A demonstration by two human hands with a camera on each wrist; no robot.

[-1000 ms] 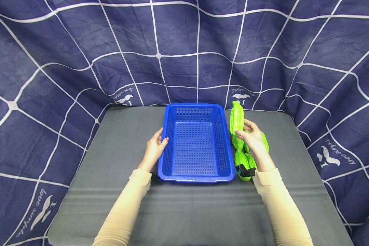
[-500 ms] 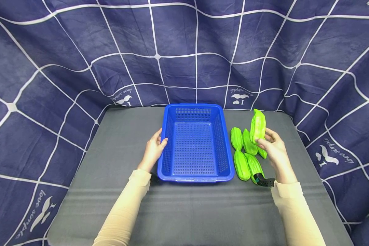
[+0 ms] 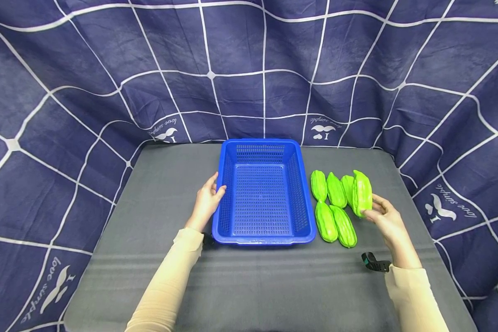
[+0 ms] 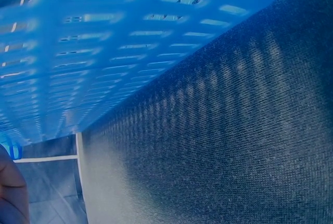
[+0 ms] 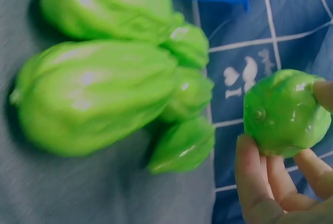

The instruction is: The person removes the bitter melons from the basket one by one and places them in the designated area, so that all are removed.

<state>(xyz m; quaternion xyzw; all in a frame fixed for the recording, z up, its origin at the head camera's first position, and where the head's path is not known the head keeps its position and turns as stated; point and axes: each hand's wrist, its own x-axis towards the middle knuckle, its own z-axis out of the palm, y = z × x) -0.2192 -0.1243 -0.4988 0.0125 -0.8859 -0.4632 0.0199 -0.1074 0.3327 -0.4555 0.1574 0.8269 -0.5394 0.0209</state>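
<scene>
A blue plastic basket [image 3: 262,198] with slotted walls stands on the grey table. My left hand [image 3: 207,200] grips its left rim, thumb over the edge; only a bit of that hand's finger [image 4: 11,190] shows in the left wrist view. To the right, my right hand [image 3: 389,223] holds a bright green bitter melon [image 3: 362,193] upright by its lower end, between thumb and fingers. Several more bitter melons [image 3: 336,190] lie in two rows between basket and hand. The held melon partly hides the rearmost right one [image 3: 347,185].
Dark blue curtain cloth [image 3: 240,92] with white lines surrounds the table's back and sides. A black wrist strap device [image 3: 374,263] sticks out from the right wrist. Grey tabletop [image 3: 265,286] extends in front of the basket and to its left.
My right hand has carried the bitter melon from beside the basket's right rim rightward and toward me, lowering it by the back row. The left hand has stayed at the basket.
</scene>
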